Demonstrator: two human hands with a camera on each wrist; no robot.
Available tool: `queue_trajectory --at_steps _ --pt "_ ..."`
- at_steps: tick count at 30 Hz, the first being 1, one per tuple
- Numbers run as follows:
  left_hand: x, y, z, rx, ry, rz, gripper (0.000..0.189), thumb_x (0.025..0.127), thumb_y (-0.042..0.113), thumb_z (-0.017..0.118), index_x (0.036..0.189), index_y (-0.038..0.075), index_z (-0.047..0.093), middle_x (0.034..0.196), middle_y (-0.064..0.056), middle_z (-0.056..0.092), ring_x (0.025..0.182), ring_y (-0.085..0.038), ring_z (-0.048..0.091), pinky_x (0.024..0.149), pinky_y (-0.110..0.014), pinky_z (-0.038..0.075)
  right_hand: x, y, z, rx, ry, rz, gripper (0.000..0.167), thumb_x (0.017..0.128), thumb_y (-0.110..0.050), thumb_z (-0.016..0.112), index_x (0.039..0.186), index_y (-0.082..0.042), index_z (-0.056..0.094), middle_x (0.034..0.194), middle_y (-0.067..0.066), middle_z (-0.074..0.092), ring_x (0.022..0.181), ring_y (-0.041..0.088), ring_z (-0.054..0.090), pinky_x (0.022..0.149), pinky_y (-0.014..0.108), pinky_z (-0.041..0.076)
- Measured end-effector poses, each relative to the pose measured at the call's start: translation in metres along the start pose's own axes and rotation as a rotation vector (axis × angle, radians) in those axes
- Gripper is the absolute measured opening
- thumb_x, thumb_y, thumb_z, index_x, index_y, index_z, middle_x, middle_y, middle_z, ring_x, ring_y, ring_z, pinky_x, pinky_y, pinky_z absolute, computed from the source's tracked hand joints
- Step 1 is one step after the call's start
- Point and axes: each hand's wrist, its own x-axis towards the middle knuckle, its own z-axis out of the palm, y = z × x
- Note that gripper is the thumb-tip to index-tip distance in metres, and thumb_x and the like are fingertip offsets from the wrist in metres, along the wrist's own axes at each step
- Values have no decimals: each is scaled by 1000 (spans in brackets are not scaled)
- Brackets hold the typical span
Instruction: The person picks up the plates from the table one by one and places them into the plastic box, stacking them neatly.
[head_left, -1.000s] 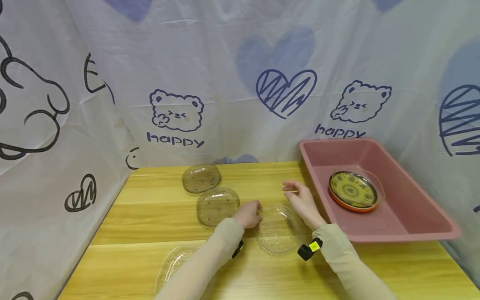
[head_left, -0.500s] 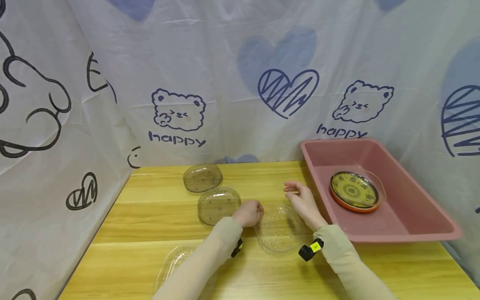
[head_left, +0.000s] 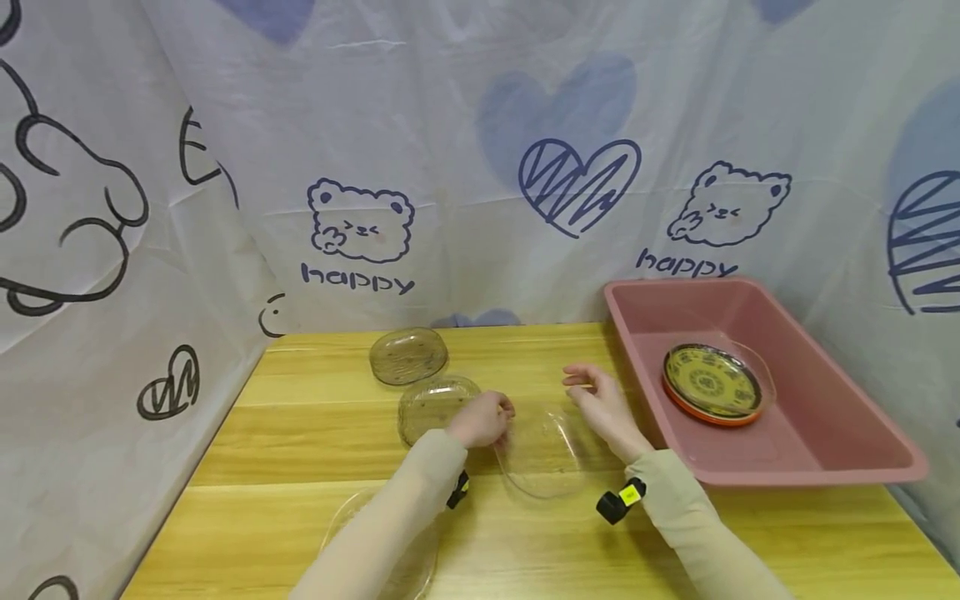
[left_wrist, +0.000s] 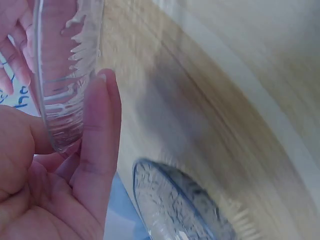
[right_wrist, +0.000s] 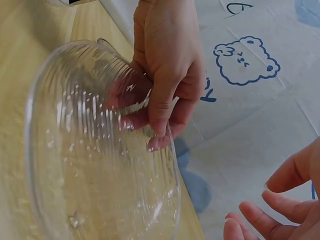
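Observation:
My left hand point(head_left: 482, 419) pinches the rim of a clear plastic plate point(head_left: 542, 458), thumb on one side and fingers on the other. In the right wrist view this plate point(right_wrist: 100, 165) stands tilted, with ridged sides and small bumps on its base. The left wrist view shows its rim point(left_wrist: 60, 90) edge-on between thumb and fingers. Right of the plate, my right hand point(head_left: 602, 408) hovers with loosely bent fingers, holding nothing. A smoky rounded plate point(head_left: 429, 410) lies just left of my left hand, with a smoky oval plate point(head_left: 408, 357) behind it.
At the right stands a pink basin point(head_left: 813, 475), holding a yellow-and-black patterned plate point(head_left: 708, 379) with orange below it and a clear rim beside it. Another clear plate point(head_left: 420, 567) lies front left, partly hidden by my left forearm. A printed cloth point(head_left: 457, 167) hangs behind the wooden table point(head_left: 247, 517).
My left hand has shifted slightly left and raised the clear plate, which now tilts off the table. The right hand has stayed almost in place.

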Motion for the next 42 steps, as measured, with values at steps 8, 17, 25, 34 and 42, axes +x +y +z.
queue_trajectory --at_steps 8,17,25,34,42 --pt "-8 -3 -16 -32 13 40 32 108 13 45 127 -6 60 85 -18 72 59 -12 65 70 -42 64 1 -2 0 13 1 -8 36 96 2 50 131 7 57 123 30 64 115 38 62 80 14 49" --pt "-7 -11 -26 -167 39 37 35 109 16 42 131 -5 60 83 -12 72 59 -8 62 71 -41 63 2 -4 0 41 3 17 38 96 2 49 133 6 56 125 29 63 115 39 61 83 16 51" --pt "-8 -14 -28 -369 100 27 34 110 14 38 132 -5 55 87 -12 70 61 -8 63 76 -44 64 3 -5 2 139 18 84 37 104 -9 43 138 6 51 126 31 59 105 27 64 97 38 58" --pt "-7 -10 -25 -572 204 16 37 110 16 38 138 -2 52 97 -17 73 63 -7 65 68 -30 62 2 -8 2 275 11 160 48 103 -12 45 148 5 40 128 27 60 89 7 66 83 19 57" --pt "-4 -3 -17 -706 260 37 37 110 13 35 142 -3 46 115 -31 69 65 -7 68 68 -22 63 3 -7 6 416 -36 244 55 102 -15 46 152 2 33 118 11 63 93 10 68 84 20 58"
